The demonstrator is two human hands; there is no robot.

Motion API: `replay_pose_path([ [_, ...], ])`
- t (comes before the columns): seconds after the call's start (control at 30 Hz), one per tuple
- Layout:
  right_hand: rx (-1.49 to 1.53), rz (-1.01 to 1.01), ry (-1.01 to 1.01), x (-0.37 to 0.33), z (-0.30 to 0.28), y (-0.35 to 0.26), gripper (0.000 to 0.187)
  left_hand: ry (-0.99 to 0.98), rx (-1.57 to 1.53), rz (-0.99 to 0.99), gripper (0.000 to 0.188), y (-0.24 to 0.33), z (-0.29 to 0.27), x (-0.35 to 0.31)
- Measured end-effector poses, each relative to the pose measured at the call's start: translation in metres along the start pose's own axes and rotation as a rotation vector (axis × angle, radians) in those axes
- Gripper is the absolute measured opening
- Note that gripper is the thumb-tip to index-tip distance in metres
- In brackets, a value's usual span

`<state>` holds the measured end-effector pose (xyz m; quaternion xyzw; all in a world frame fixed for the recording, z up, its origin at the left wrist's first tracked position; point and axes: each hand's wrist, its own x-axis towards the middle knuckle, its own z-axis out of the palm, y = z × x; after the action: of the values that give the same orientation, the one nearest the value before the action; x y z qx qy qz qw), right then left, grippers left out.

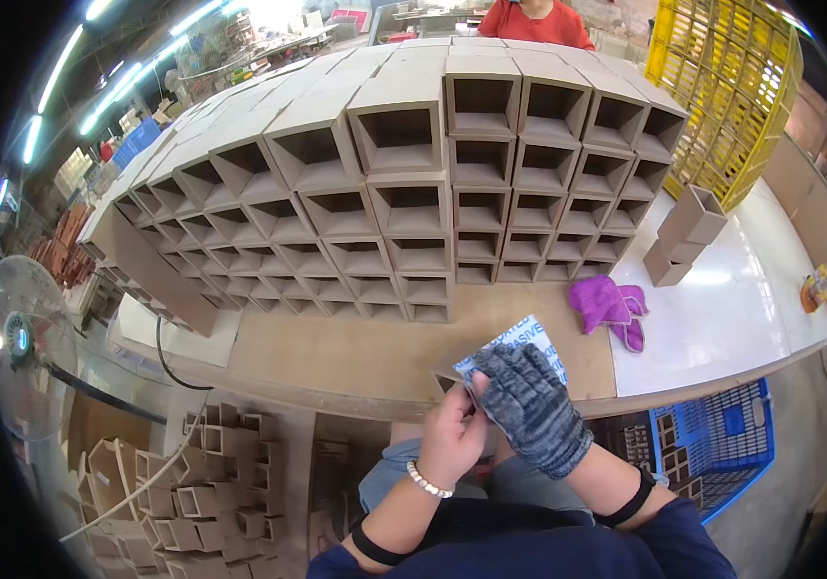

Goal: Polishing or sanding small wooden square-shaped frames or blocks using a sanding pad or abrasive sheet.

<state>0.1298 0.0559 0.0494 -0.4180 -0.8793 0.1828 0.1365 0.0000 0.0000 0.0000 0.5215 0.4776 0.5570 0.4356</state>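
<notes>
Brown boxes (404, 183) stand stacked on the table (356, 352) while both hands, left (452, 434) bare, right (529, 405) gloved, grip a sandpaper sheet (515, 347), apparently around one small box, with more heaped below.

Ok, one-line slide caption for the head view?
Bare left hand and gloved right hand hold a sandpaper sheet before stacked open wooden boxes.

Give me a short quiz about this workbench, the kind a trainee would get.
1. True or false: the right hand wears a grey knit glove.
2. What lies on the table right of the stacked open-fronted boxes? A) purple cloth B) hammer C) paintbrush
3. What do both hands hold?

Key:
1. True; the left hand is bare.
2. A
3. A sheet of sandpaper, against a small box piece that is mostly hidden.
</notes>
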Motion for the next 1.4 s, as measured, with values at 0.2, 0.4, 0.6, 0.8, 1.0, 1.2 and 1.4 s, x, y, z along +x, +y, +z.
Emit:
replay_pose_path([
  [0.2,-0.131,-0.184,0.529,0.014,0.007,0.033,0.022,0.073,-0.094,0.055,0.01,0.003,0.0,0.011],
  [0.4,-0.247,-0.106,0.544,0.015,0.005,0.032,0.022,0.011,-0.116,0.018,0.012,0.007,-0.007,0.008],
  [0.6,-0.185,-0.253,0.364,0.0,-0.003,-0.018,0.032,0.033,0.246,0.148,0.011,0.0,-0.01,-0.006],
  [0.8,-0.199,-0.1,0.541,0.0,0.005,0.028,0.031,-0.075,0.319,0.199,0.039,-0.005,-0.004,0.005],
  [1.0,0.169,0.106,0.361,0.016,0.0,0.018,0.024,-0.049,0.391,0.175,0.014,0.01,-0.006,0.003],
  [1.2,-0.18,-0.37,0.408,-0.015,-0.004,-0.018,0.027,-0.029,0.381,0.215,0.012,0.002,-0.003,-0.001],
  [1.4,-0.167,-0.137,0.362,-0.003,-0.005,0.022,0.04,-0.051,0.458,0.24,0.013,0.004,-0.005,0.004],
])
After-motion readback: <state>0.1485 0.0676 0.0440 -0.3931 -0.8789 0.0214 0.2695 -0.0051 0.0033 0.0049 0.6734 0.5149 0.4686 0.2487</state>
